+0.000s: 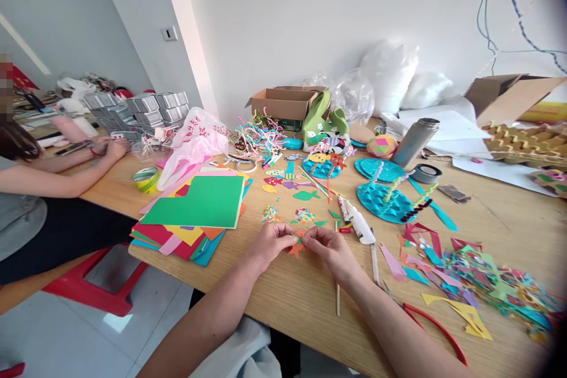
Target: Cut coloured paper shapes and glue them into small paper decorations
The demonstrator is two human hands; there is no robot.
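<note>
Between both hands is a small orange paper fish (296, 250) with a green patch, near the table's front edge. My left hand (273, 242) pinches it from the left, thumb against fingertips. From the other side my right hand (330, 248) pinches it too. Just beyond lie two small heaps of paper confetti (305, 215) and a green paper fish (306, 195). Farther back are a yellow paper fish (269, 188) and a red one (273, 181). A white glue bottle (359, 223) and a wooden stick (337, 283) lie beside my right hand.
Coloured paper sheets (195, 204) are stacked left. Blue discs (385, 202) with pipe cleaners, a steel flask (416, 140) and black tape (426, 173) stand right. Paper scraps (482, 274) and red-handled scissors (436, 331) lie near my right forearm. A co-worker's hands (110, 147) rest far left.
</note>
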